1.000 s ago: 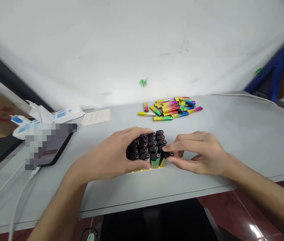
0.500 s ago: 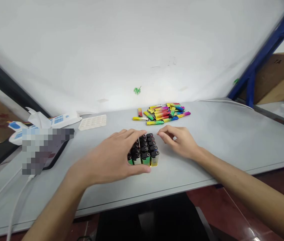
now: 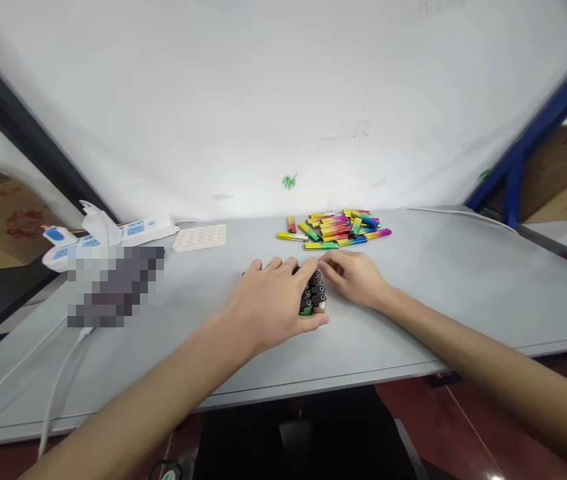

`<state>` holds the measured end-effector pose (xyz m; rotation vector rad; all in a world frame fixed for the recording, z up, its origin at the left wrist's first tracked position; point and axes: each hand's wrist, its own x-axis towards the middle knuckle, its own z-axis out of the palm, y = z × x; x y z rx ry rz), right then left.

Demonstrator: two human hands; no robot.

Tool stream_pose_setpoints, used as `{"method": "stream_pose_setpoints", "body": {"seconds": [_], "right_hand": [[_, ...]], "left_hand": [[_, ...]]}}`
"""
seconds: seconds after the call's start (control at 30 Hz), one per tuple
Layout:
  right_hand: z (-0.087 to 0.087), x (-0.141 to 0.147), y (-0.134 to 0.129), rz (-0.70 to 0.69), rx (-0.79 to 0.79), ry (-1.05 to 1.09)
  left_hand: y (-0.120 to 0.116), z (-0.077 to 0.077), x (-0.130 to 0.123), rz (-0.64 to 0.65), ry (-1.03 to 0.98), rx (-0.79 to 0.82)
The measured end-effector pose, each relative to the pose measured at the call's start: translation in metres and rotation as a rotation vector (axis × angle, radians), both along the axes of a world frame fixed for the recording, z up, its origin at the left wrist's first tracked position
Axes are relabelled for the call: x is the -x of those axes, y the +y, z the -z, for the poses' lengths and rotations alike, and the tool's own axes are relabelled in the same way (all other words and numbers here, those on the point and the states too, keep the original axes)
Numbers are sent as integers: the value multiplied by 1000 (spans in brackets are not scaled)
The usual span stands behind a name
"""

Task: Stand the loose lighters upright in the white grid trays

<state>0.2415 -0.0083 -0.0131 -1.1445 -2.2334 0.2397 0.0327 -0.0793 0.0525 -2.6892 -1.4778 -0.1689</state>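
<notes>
A tight block of upright lighters point(image 3: 319, 300) with black tops stands near the front of the grey table. My left hand point(image 3: 273, 300) arches over it from the left, fingers along the far side and thumb along the near side, hiding most of the block. Only the right-hand lighters show, with green and pale bodies. At the block's far right corner is my right hand point(image 3: 356, 277), its fingers curled in and the tips close to the lighters; I see nothing held in it. Beyond both hands lies a loose pile of shiny multicoloured lighter sleeves or lighters point(image 3: 336, 230).
On the left are a white power strip point(image 3: 136, 228) with plugs, a pale ridged tray-like piece point(image 3: 200, 237) and a partly pixelated dark device point(image 3: 123, 287) with a white cable. A white wall rises behind the table point(image 3: 443, 280). Cardboard boxes point(image 3: 6, 223) flank it.
My left hand has slid rightward over the lighters and now covers more of them. My right hand's fingertips have come closer to the block. The whole view has shifted slightly.
</notes>
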Motion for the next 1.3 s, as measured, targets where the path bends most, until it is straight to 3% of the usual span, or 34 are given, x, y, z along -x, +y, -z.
{"method": "stream_pose_setpoints", "body": {"seconds": [0.1, 0.23, 0.47, 0.6, 0.73, 0.9, 0.97, 1.07, 1.17, 1.3], "right_hand": [[-2, 24, 19, -114, -26, -150], [-7, 77, 53, -210, -50, -301], [-16, 180, 87, -180, 71, -464], [-17, 201, 88, -64, 126, -427], [-27, 172, 87, 1, 128, -392], [-47, 90, 66, 253, 14, -61], [-46, 57, 50, 284, -15, 79], [-31, 21, 24, 81, -98, 148], [-9, 6, 6, -147, -109, 78], [2, 7, -1, -233, -21, 1]], "left_hand": [[4, 0, 15, -40, 8, 4], [8, 0, 50, -125, 28, 5], [8, 1, 116, -277, 37, -13], [11, -3, 133, -379, 64, 10], [22, -8, 136, -413, 88, 30], [55, -8, 145, -427, 100, 30], [71, -8, 150, -413, 104, 7], [94, -10, 154, -375, 118, -22], [114, -12, 152, -379, 109, -58], [135, -11, 150, -463, 6, -40]]}}
